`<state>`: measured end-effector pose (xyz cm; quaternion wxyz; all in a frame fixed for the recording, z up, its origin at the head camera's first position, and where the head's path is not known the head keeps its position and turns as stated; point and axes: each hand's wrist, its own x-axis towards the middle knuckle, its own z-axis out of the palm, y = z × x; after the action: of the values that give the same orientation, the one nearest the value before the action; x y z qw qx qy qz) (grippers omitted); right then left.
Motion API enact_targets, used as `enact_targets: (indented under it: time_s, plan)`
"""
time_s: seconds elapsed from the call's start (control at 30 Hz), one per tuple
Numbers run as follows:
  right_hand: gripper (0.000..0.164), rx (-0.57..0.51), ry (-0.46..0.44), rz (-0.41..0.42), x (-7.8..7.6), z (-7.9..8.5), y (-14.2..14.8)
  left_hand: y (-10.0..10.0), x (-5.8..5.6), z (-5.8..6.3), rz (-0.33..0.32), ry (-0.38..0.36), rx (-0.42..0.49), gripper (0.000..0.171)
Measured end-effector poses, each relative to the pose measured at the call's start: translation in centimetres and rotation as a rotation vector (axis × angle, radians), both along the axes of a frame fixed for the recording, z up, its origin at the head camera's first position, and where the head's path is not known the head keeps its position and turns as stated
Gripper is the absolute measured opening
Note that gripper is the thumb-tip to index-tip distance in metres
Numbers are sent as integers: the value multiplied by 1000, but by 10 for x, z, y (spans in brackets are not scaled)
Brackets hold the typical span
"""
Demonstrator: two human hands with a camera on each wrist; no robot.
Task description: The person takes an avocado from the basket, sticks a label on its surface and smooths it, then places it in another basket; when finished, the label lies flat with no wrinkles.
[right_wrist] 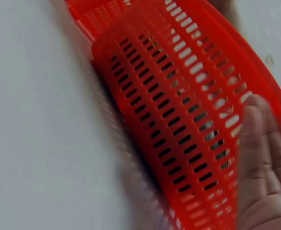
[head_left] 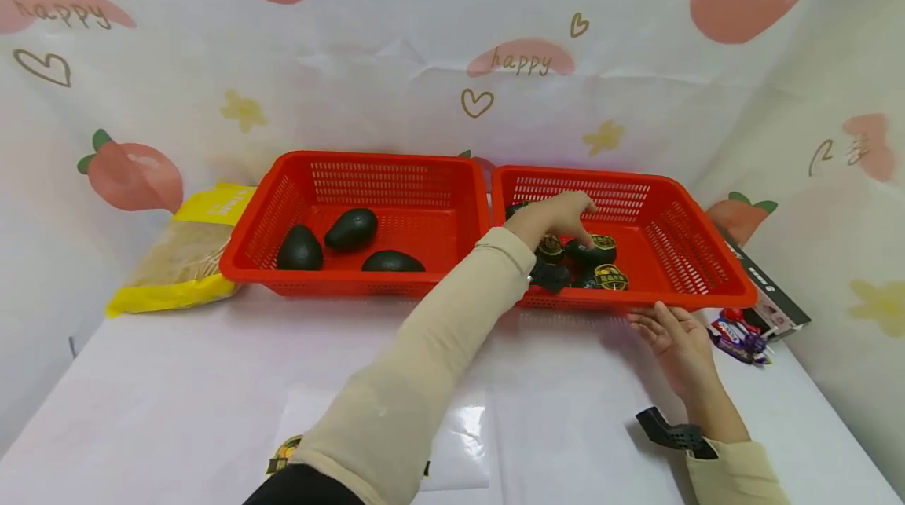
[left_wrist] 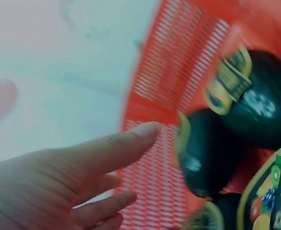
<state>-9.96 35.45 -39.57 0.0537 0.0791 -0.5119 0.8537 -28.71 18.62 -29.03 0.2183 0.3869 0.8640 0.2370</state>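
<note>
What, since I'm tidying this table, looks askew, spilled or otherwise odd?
Nothing looks spilled or damaged. The right-hand red basket sits slightly out of line with the left-hand basket. At the far right, wrapped sweets lie loose beside a dark box, perhaps out of place near the avocados.

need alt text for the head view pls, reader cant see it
A person's left hand hovers over labelled avocados in the right red basket, while the right hand is at its front rim. The left red basket holds three more avocados, with a yellow-and-clear bag beside it.
</note>
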Motion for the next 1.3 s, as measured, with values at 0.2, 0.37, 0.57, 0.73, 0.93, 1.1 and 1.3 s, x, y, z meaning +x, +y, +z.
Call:
enact_targets:
  time_s: [0.2,0.37,0.57,0.73,0.93,1.1,1.3]
  plan:
    - [26,444,-122,198,-3,-1,-22,-53,38,14,-144,258,185,56]
    - [26,708,-127,282,-1,6,-42,-109,88,4,-270,375,423,43]
    - [29,881,-70,340,4,18,-73,-173,133,-50,-206,297,518,48]
    - [27,934,3,381,4,36,-93,-213,145,-85,220,-130,554,47]
    - [28,1024,181,360,-17,73,-118,-239,132,-90,830,-711,1017,42]
    - [32,1140,262,361,-53,111,-147,-245,129,-86,1002,-815,1254,22]
    - [43,1281,291,462,-114,139,-187,-246,128,-85,1035,-823,1352,12]
